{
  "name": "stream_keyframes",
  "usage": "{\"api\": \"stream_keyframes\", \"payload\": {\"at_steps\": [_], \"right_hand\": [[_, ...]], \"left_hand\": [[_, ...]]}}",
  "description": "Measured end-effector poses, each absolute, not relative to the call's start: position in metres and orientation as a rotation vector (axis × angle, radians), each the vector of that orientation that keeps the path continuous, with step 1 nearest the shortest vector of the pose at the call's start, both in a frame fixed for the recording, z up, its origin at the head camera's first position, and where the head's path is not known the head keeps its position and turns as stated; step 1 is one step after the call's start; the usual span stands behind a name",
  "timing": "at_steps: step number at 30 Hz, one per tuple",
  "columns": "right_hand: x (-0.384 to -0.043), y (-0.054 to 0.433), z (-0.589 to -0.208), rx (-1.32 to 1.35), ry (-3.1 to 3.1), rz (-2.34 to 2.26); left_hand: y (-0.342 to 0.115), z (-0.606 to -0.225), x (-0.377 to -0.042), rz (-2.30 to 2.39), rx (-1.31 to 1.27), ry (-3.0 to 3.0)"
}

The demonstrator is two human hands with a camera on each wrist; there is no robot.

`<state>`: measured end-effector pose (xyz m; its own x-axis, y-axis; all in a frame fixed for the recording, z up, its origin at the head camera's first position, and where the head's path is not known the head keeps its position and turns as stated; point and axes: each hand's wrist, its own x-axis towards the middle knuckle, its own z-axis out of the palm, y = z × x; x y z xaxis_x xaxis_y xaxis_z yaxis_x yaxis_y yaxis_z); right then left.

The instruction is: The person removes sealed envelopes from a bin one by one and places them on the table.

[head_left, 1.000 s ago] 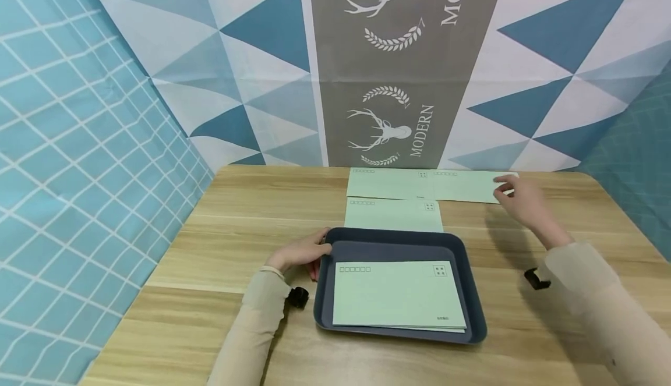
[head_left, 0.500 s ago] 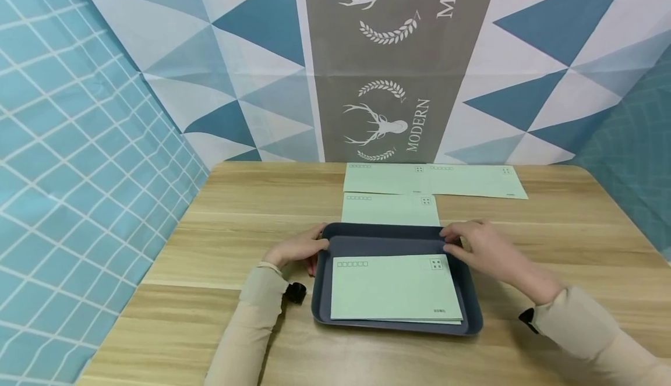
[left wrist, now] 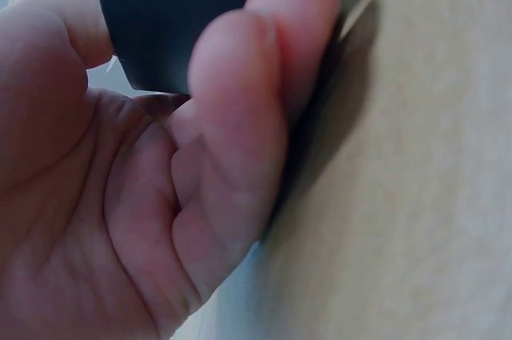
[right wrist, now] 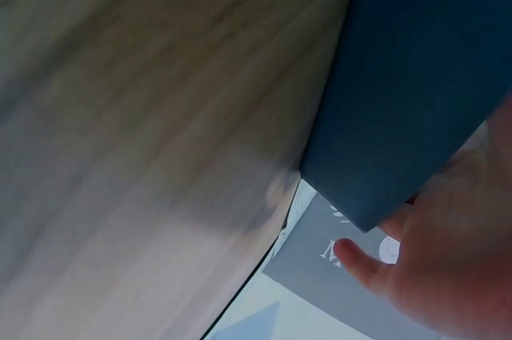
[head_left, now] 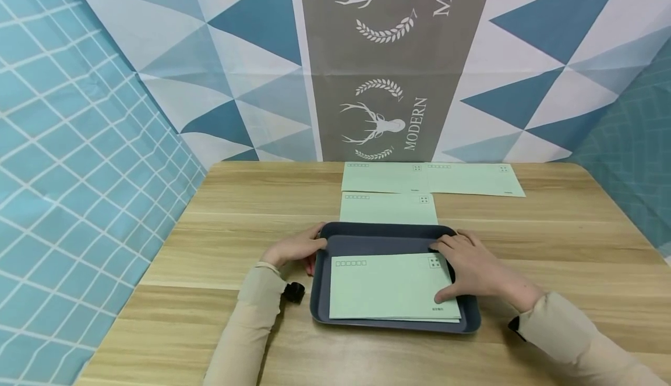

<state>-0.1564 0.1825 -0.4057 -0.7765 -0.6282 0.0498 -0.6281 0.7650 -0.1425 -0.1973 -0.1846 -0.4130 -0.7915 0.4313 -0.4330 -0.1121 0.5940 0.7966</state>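
Observation:
A dark grey-blue tray (head_left: 385, 230) lies on the wooden table, holding a small stack of pale green envelopes (head_left: 388, 287). My left hand (head_left: 295, 248) grips the tray's left side near the far corner, thumb over the rim. In the left wrist view its curled fingers (left wrist: 232, 116) lie against the outer wall (left wrist: 160, 20). My right hand (head_left: 469, 266) reaches over the tray's right rim, fingers and thumb spread. Its thumb rests over the top envelope's right part, and its fingertips are just beyond the far right corner. The right wrist view shows the tray's outer wall (right wrist: 408, 84) beside this hand.
Behind the tray, a pale green envelope (head_left: 388, 208) lies partly hidden by the tray's far rim. Two more, a left envelope (head_left: 382, 177) and a right envelope (head_left: 472, 179), lie side by side along the table's back edge, before a patterned cloth backdrop (head_left: 388, 54).
My right hand has come from the right envelope at the back edge to the tray's right side, its thumb now over the stack. The left hand keeps its grip on the tray.

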Motion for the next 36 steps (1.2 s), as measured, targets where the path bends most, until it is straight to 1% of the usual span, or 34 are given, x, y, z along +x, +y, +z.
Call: {"api": "stream_keyframes", "payload": {"at_steps": [13,25,36], "right_hand": [[-0.1586,0.1827,-0.4074,-1.003,2.938,-0.313],[-0.1527,0.1792,-0.4058,-0.984,3.016,-0.531],[-0.1512,0.1785,-0.401,-0.76,2.9,-0.824]], "left_hand": [[-0.185,-0.4118,-0.1976,1.166,0.26,2.22],[-0.1861,-0.4126,-0.1973,1.169,0.246,2.212],[-0.1842,-0.4113,-0.1965,1.17,0.254,2.22]]}}
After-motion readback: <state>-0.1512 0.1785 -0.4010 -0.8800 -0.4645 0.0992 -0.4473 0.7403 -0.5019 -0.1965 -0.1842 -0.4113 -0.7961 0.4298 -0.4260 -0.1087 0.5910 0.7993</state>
